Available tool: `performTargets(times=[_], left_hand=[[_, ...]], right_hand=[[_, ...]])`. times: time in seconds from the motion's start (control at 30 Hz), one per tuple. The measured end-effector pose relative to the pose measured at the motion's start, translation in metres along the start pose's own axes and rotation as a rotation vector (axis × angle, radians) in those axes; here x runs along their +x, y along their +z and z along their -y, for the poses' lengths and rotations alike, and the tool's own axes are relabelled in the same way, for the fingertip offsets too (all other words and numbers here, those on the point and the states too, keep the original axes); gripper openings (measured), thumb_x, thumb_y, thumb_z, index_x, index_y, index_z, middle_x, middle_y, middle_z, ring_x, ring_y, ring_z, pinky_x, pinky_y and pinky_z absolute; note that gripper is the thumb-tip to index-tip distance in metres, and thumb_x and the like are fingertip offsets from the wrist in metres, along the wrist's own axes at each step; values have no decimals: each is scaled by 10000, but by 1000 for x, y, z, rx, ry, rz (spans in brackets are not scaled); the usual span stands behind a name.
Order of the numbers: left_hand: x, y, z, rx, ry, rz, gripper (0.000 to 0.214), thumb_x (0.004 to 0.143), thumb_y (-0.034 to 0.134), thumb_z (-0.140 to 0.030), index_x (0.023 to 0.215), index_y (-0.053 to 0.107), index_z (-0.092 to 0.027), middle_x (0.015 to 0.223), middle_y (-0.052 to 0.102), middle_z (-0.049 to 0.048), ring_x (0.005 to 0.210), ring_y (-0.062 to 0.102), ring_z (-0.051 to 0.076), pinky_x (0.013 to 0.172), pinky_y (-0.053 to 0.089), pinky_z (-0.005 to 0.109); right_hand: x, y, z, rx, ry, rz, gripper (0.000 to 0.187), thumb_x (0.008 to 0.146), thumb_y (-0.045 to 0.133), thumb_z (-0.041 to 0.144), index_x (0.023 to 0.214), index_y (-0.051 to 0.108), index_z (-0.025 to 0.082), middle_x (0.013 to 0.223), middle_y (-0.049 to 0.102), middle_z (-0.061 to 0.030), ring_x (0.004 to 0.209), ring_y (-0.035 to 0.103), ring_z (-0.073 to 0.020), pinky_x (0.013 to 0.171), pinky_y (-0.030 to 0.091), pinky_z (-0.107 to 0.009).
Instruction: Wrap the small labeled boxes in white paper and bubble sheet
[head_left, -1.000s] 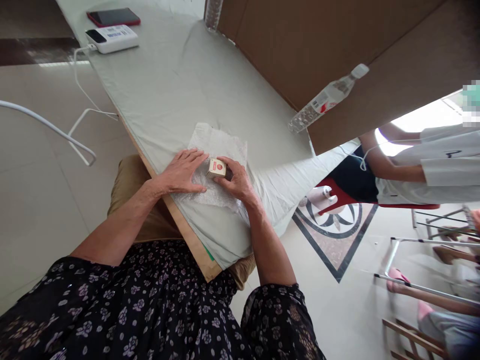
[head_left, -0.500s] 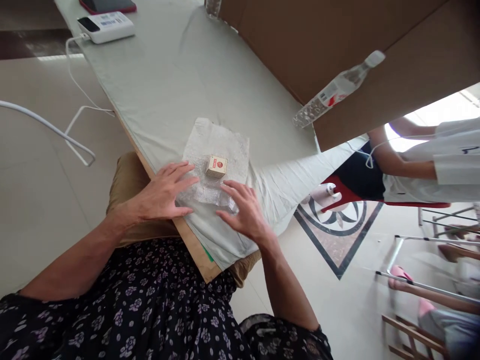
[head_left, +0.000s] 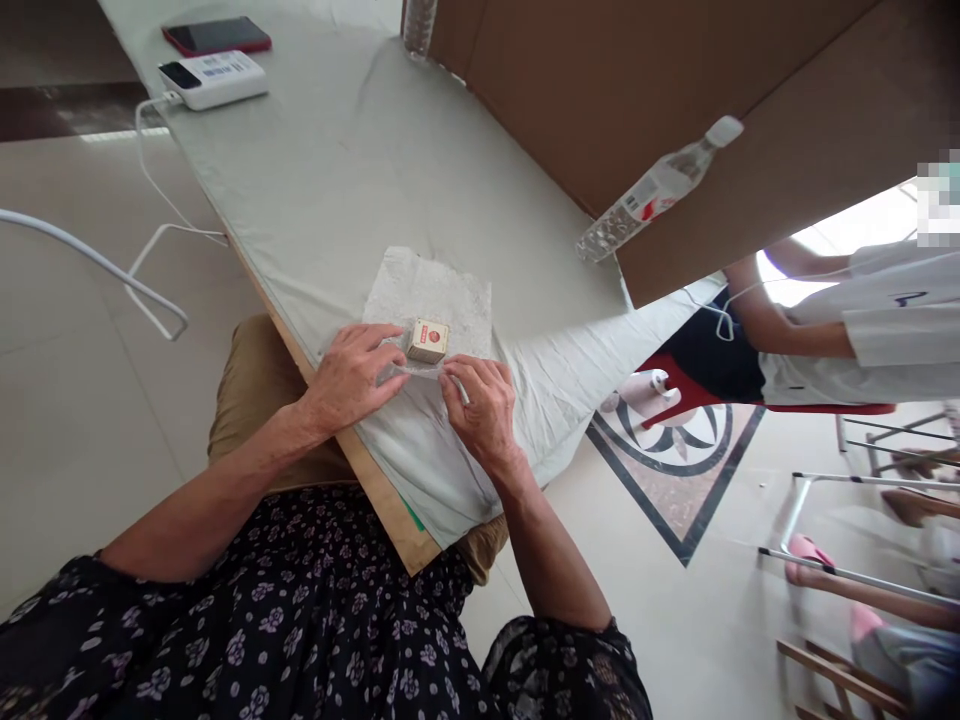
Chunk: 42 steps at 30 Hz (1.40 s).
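A small tan box with a red mark (head_left: 427, 340) sits on a sheet of bubble wrap (head_left: 435, 290) spread on the grey-covered table (head_left: 360, 160). My left hand (head_left: 352, 375) and my right hand (head_left: 480, 405) both pinch the near edge of the sheet. That edge is lifted and folded up against the near side of the box. The fingers of both hands are curled closed on the wrap, just short of the box.
A white device with a cable (head_left: 214, 78) and a red-cased phone (head_left: 216, 35) lie at the far end. A plastic water bottle (head_left: 656, 190) leans by large cardboard panels (head_left: 675, 90). Another person in white (head_left: 862, 320) sits at the right, with chairs behind.
My hands lay flat on the wrap's near part; now both have pinched its near edge and folded it up towards the box. Earlier still, the right hand let go of the box.
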<state>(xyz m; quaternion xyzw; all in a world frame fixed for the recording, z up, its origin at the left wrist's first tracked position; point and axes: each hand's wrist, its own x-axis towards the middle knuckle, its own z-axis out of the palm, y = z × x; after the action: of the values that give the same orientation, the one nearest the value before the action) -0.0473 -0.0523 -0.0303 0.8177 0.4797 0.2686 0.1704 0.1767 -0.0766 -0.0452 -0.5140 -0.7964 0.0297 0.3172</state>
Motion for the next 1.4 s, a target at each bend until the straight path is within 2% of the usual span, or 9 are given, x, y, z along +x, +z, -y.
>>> performTargets(times=[0.2, 0.3, 0.4, 0.53, 0.63, 0.9, 1.17, 1.27, 1.4], left_hand=[[27, 6, -2, -239, -133, -53, 120, 884, 640, -311, 822, 655, -209, 1254, 761, 107, 1145, 704, 271, 987, 539, 419], [38, 8, 0, -330, -211, -56, 151, 847, 652, -353, 817, 641, -205, 1241, 767, 109, 1076, 711, 259, 838, 545, 357], [47, 14, 3, -414, -292, -58, 193, 824, 659, -392, 823, 640, -200, 1227, 774, 103, 972, 710, 230, 803, 527, 340], [53, 21, 6, -548, -331, -56, 236, 790, 663, -428, 793, 616, -197, 1070, 791, 93, 893, 689, 210, 784, 515, 327], [52, 22, 4, -587, -341, -60, 245, 771, 663, -433, 762, 598, -197, 1009, 782, 85, 819, 652, 185, 733, 499, 308], [38, 15, 1, -581, -328, -43, 255, 775, 662, -441, 748, 602, -195, 911, 753, 61, 758, 610, 165, 677, 488, 287], [41, 17, 4, -591, -337, -28, 246, 748, 661, -440, 750, 606, -200, 759, 667, 8, 682, 554, 143, 635, 450, 272], [40, 18, 5, -592, -340, -39, 225, 744, 644, -423, 744, 604, -201, 803, 705, 23, 706, 576, 150, 650, 456, 276], [40, 18, 4, -590, -357, -25, 244, 748, 650, -441, 750, 615, -199, 844, 736, 39, 728, 598, 158, 660, 461, 280]], right_hand=[[18, -1, -13, 98, 99, 0, 118, 979, 634, 307, 893, 696, 255, 1117, 789, -74, 1073, 724, -252, 931, 508, -421], [34, 0, -22, 263, 181, 22, 125, 952, 641, 331, 865, 679, 250, 1173, 775, -80, 1107, 717, -252, 975, 529, -431], [47, 6, -31, 449, 272, 36, 156, 905, 679, 379, 836, 667, 239, 1176, 773, -79, 1099, 714, -242, 1002, 530, -420], [54, 17, -39, 638, 426, 112, 253, 866, 699, 470, 817, 650, 227, 1046, 793, -54, 908, 715, -201, 836, 548, -349], [52, 21, -38, 713, 456, 106, 309, 845, 712, 525, 795, 632, 231, 968, 790, -32, 810, 685, -174, 757, 531, -316], [39, 21, -24, 680, 454, 75, 300, 837, 695, 531, 785, 617, 245, 905, 775, -21, 784, 665, -174, 735, 530, -316], [40, 26, -29, 642, 448, 70, 244, 861, 656, 483, 811, 630, 245, 803, 724, -4, 732, 630, -165, 692, 512, -305], [36, 15, -26, 471, 379, -34, 175, 919, 615, 422, 915, 660, 253, 934, 767, -37, 899, 694, -214, 852, 547, -382], [28, -11, -6, 136, 172, -196, 122, 1001, 582, 330, 976, 691, 281, 1174, 774, -72, 1145, 683, -277, 1043, 469, -507]])
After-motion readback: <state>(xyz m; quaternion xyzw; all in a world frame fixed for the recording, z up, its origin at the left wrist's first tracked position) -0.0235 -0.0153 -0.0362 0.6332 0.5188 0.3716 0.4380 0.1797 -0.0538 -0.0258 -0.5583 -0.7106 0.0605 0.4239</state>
